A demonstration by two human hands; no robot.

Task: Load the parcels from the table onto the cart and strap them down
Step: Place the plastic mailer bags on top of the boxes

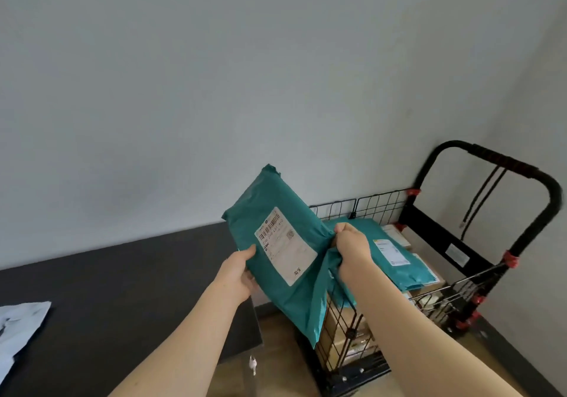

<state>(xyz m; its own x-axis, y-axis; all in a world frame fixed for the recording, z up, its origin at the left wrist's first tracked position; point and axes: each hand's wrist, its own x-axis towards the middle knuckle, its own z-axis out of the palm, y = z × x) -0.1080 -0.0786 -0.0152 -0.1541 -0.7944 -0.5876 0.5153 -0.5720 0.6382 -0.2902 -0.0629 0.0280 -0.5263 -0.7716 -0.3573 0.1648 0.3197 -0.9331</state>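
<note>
Over on the far left a pale poly mailer (21, 326) was sitting on the dark table (122, 289), so not everything had been loaded. Next along, the person's left hand (242, 269) was curled under the lower left edge of a teal parcel (276, 243), thumb on the front, basically propping it up from below. The parcel was held in the air, tilted, label (285, 245) facing them, right between the table edge and the cart. The right hand (352, 249) was closed in a fist around a bunched-up bit of the bag's loose plastic, which I guess gave a firmer hold on a floppy package than pinching a flat side. Further right the wire cart (380, 200) already had a teal mailer (395, 258) lying on top of some cardboard boxes (343, 329), so this one looked bound for the top of that stack. The black cords (481, 194) hung off the handle (503, 160), unused, so strapping seemed a way off.
</note>
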